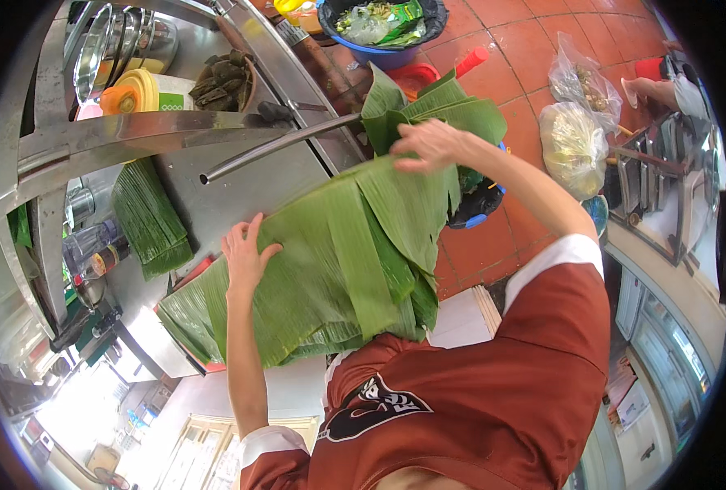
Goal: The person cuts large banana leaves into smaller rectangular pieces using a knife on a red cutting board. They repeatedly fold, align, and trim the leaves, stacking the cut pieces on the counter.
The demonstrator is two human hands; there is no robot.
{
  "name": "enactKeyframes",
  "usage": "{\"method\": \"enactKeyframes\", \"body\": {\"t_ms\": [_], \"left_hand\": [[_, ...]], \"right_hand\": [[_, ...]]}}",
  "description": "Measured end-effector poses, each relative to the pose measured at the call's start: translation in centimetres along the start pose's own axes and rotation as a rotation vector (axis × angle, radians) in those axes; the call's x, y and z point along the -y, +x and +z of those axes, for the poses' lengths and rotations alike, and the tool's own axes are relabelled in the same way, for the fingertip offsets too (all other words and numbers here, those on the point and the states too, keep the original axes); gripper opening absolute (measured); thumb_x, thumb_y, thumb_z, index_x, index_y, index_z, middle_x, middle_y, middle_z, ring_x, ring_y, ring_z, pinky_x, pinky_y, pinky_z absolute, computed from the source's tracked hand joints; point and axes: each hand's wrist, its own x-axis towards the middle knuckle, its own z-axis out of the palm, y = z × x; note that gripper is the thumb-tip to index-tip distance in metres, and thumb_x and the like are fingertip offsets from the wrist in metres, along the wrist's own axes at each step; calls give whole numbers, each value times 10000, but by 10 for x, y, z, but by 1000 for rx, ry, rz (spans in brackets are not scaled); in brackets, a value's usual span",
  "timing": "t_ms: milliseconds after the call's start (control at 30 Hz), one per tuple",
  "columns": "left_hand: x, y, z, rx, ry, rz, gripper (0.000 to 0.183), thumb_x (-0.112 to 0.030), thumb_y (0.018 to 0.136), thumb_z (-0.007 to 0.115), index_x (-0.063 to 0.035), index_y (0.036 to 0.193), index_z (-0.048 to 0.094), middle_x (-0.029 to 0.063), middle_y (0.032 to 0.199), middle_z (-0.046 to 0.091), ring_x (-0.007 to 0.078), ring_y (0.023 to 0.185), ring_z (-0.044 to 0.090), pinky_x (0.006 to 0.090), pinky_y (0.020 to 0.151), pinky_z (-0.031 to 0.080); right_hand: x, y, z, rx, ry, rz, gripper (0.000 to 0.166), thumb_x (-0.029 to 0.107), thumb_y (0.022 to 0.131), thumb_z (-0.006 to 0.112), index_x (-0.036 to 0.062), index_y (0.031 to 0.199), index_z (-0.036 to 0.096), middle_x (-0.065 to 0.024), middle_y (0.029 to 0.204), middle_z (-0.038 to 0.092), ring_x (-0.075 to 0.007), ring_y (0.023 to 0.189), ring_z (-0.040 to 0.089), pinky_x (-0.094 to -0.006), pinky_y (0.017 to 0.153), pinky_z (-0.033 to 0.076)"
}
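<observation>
Large green banana leaves lie spread in overlapping layers before me, with torn strips at the right side. My left hand rests on their upper left edge, fingers spread. At the upper right edge is my right hand, somewhat blurred, fingers apart and bent over the leaf; whether it pinches the leaf I cannot tell. Just beyond it, more folded leaf pieces stick up above a black-lined bin. A metal tube runs across the steel counter towards those pieces.
A folded stack of leaves lies on the counter near bottles. Behind a steel rail stand a yellow-lidded tub and a bowl of dark pieces. A blue basin and plastic bags are on the tiles. Another person's hand shows at right.
</observation>
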Motion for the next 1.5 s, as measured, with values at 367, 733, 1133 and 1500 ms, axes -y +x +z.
{"method": "enactKeyframes", "body": {"t_ms": [367,733,1133,1500], "left_hand": [[-8,-23,-13,82,-133,83,833,-377,689,895,-73,1364,512,157,1280,521,366,1221,506,502,1013,426],[-10,-22,5,136,-36,11,874,-364,612,928,-90,1324,502,121,1232,541,349,1206,512,472,1007,408],[-51,-26,-22,167,195,25,795,-345,669,913,-76,1312,531,129,1295,533,307,1231,511,451,1046,404],[-285,201,67,738,-843,-476,1132,-863,808,530,114,1379,515,243,1368,553,327,1164,645,407,792,603]], "right_hand": [[-1,-29,36,218,178,174,732,365,742,720,91,1390,520,-203,1218,617,-406,1087,641,-505,911,526],[-31,9,66,119,-125,-46,1073,448,577,863,111,1490,412,-136,1480,490,-319,1482,335,-559,1271,133],[56,-110,31,280,254,22,465,262,686,765,9,1075,729,-189,892,725,-388,904,697,-485,806,564],[114,-158,17,216,117,110,405,199,740,739,-33,1025,568,-205,685,669,-411,696,693,-493,628,557]]}}
